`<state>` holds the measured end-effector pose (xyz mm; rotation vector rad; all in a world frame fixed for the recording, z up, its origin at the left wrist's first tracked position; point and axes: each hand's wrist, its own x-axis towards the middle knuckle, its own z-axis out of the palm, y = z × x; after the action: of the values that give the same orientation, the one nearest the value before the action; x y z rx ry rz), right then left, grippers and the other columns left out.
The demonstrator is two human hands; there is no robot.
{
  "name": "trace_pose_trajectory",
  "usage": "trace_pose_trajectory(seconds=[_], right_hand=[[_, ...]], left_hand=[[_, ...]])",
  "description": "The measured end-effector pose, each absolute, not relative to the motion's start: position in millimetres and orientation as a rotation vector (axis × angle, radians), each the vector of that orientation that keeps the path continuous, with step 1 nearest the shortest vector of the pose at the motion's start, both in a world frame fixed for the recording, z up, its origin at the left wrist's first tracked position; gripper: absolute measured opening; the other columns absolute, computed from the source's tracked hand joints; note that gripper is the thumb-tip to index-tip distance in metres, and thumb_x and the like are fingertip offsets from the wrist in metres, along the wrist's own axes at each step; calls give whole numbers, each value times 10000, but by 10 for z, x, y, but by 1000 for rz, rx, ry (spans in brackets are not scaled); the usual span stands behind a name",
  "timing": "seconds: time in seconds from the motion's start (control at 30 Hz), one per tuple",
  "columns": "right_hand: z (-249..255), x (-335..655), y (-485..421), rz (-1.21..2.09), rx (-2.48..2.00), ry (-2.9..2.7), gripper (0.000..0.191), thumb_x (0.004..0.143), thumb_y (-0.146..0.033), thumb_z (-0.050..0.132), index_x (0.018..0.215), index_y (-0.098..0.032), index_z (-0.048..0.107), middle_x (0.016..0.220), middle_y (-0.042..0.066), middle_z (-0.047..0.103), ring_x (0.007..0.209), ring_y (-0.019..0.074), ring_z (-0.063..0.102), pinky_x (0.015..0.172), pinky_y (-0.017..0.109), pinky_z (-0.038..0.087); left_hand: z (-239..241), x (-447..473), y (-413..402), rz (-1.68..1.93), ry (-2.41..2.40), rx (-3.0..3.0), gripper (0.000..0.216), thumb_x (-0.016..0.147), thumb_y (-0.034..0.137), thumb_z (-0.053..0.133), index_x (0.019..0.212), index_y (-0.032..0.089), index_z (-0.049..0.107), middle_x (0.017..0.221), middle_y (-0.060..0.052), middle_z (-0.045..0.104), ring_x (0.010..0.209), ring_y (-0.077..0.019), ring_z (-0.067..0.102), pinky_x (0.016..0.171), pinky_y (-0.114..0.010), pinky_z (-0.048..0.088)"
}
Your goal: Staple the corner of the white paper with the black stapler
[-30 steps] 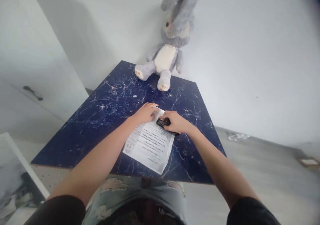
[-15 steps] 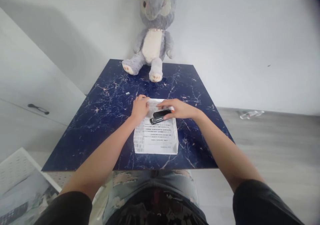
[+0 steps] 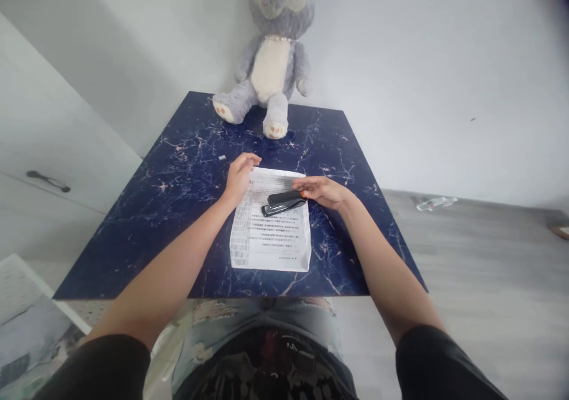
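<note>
A sheet of printed paper (image 3: pixel 275 249) with folded-up edges, like a shallow paper tray, lies on the table. On its upper half rests a black stapler (image 3: pixel 283 203) with a bit of orange at its right end. My right hand (image 3: pixel 324 191) is at that end, fingers stretched out and loosely apart, touching or just beside the stapler; the thumb is hard to make out. At the paper's upper left corner is my left hand (image 3: pixel 240 178), its fingers extended and slightly bent, not gripping the paper.
The dark blue marbled table (image 3: pixel 178 228) has a small pale scrap (image 3: pixel 222 157) on it. A grey plush toy (image 3: pixel 272 68) sits at the back against the wall. A white cabinet (image 3: pixel 53 121) stands left, a clear plastic item (image 3: pixel 436 203) lies on the floor right.
My right hand has loosened from the stapler and drawn slightly right, leaving it on the paper. My left hand has opened and shifted off the paper's upper left edge.
</note>
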<state>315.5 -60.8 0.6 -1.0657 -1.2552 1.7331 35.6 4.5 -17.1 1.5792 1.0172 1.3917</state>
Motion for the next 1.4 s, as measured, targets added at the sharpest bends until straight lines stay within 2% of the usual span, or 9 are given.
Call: trace_pose_trajectory(seconds=[0.3,0.43,0.6,0.77,0.97,1.07,1.17,1.27,1.4], right_hand=[[44,2998,-788,1107,-988,-1954,536,759,-419,872,1251,-240,759,1221,69,759,1138,273,700,1018,389,518],[114,2865,-871,676,-1050,-2130,323,806,-285,825,1122,-228,799,1025,24,799,939,245,752,912,359,571],[204,2825,-959,-70,-936,-1937,364,914,-92,636,1205,-271,759,1252,62,757,1152,258,701,1009,460,574],[191,2810,-1031,-518,-983,-2040,433,959,-69,624,1300,-318,722,1352,49,719,1171,257,669,988,437,589],[123,2794,-1056,-615,-969,-2103,442,953,-69,643,1288,-345,728,1333,19,730,1107,233,672,985,412,580],[175,2713,-1043,-473,-1110,-1876,326,926,-113,673,1166,-306,779,1227,46,765,1049,250,679,938,437,578],[210,2622,-1015,-67,-1345,-1651,196,849,-297,786,1032,-228,799,978,55,783,859,240,689,804,399,577],[144,2578,-980,315,-1505,-1606,310,735,-437,859,900,-181,802,746,16,722,665,188,629,645,316,511],[-21,2593,-926,453,-1536,-1715,331,675,-468,888,839,-191,813,720,6,685,640,163,582,631,295,472]], left_hand=[[-237,305,77,1408,995,1571,283,1005,379,530,981,212,756,1110,-78,763,1086,-231,678,966,-367,515],[-129,307,32,1453,971,1568,274,989,415,574,974,207,751,1127,-83,763,1131,-234,671,1053,-390,488],[49,267,-22,1164,623,1006,397,1006,526,525,1086,184,710,1259,-137,724,1179,-282,687,1011,-445,540],[58,265,-59,735,446,669,595,1035,611,445,1176,90,696,1090,-190,742,1033,-289,728,923,-413,584],[-34,351,-54,787,555,630,244,1047,162,489,1036,78,718,1075,-171,761,1038,-218,741,1043,-342,556],[-73,368,-19,936,631,652,242,1006,29,475,966,99,703,973,-124,770,954,-170,754,1032,-321,561],[-88,337,22,1281,765,776,195,1030,85,487,992,125,675,892,-77,755,788,-133,740,892,-310,608],[-41,271,15,1593,876,1074,173,1067,278,522,1148,175,634,979,-77,764,745,-140,736,715,-282,604],[61,224,-117,1738,963,1431,275,1051,436,555,1200,213,616,975,-58,774,737,-144,741,667,-259,572]])
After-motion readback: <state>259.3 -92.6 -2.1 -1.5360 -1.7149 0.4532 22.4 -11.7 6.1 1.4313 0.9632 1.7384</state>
